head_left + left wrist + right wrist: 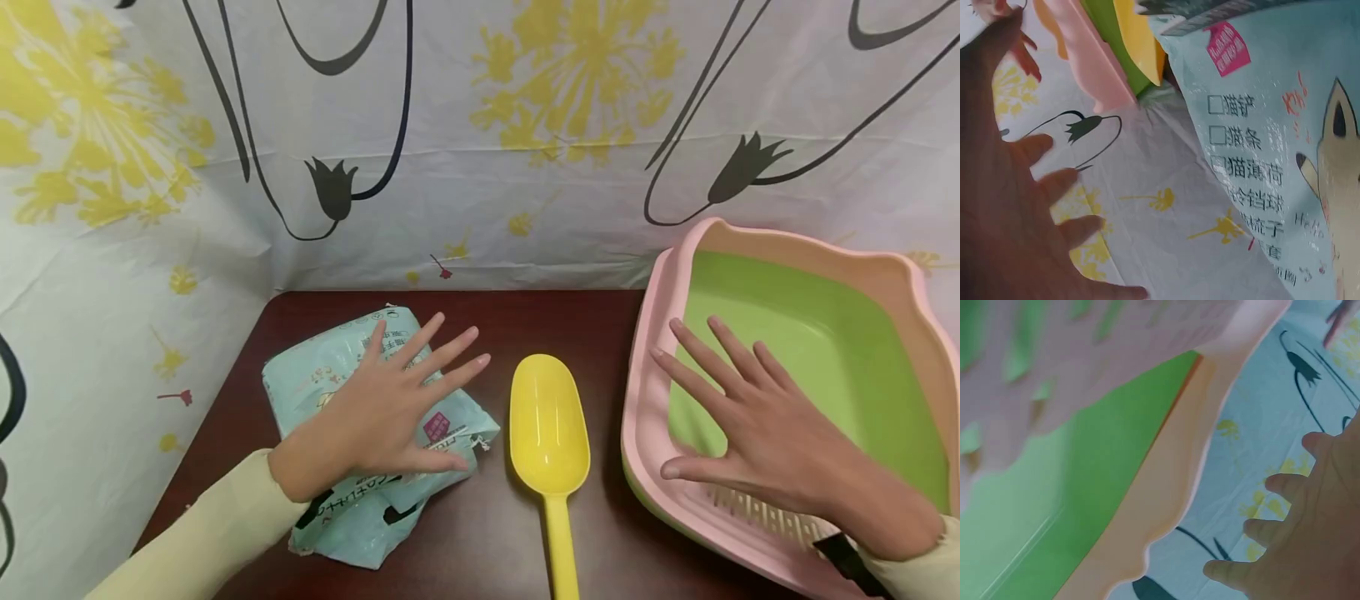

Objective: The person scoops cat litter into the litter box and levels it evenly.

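With fingers spread and straight, my left hand [386, 408] hovers over a light blue plastic bag [322, 354] of what looks like cat litter, printed with a cat and Chinese text. My right hand [772, 425], also spread wide, is held above the near left side of a pink and green litter box [810, 325]. Neither hand holds anything. Between them lies a yellow scoop [551, 425], its bowl pointing away and its handle running off the lower edge. In the left wrist view the bag [1241, 137] stands to the right of the spread fingers.
Everything rests on a dark red-brown table [480, 333]. Behind and to the left hangs a white sheet [450, 200] with yellow flowers and black tulips. The litter box has a high wavy rim and a slotted strip [765, 512] at its near side.
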`<state>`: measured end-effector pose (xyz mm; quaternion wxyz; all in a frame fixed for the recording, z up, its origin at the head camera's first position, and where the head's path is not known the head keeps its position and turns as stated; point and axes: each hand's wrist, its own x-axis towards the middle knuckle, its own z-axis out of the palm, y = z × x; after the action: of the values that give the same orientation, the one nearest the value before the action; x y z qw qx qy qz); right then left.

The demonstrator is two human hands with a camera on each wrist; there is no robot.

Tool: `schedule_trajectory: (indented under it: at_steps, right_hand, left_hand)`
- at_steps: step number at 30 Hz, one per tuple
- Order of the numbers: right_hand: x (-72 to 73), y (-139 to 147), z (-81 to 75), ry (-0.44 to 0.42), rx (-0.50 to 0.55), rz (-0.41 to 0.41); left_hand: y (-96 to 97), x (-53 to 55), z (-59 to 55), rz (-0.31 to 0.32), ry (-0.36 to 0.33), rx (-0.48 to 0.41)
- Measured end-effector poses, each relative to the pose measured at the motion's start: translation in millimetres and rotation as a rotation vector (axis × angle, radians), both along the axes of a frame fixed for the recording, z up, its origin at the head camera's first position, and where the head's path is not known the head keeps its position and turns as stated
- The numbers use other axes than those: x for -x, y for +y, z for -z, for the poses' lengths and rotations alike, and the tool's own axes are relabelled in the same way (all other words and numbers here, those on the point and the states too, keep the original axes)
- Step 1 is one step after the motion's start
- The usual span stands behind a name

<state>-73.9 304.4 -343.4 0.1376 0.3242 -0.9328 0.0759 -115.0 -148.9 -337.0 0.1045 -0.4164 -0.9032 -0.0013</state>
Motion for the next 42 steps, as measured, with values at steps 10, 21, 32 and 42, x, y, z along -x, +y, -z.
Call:
schedule_trajectory:
  at_steps: [10,21,32,42]
  right_hand:
    - [4.2,-26.3,-1.3,-0.022,0.039,-0.114]
    - [3.7,-63.4,-10.0,0.006,0.077,-0.152]
    - [-3.7,-109.0,-12.3,-0.041,0.138,-0.128]
    - [-2.6,-145.9,5.3,-0.086,0.186,-0.189]
  left_hand:
    - [-14.5,-22.6,9.6,-0.158,-0.092,-0.018]
    - [-33.9,-52.5,28.5,-0.172,-0.096,-0.126]
    - [-51.6,-75.5,42.9,-0.242,-0.068,-0.166]
    - [-73.9,-76.3,50.4,-0.339,0.09,-0.498]
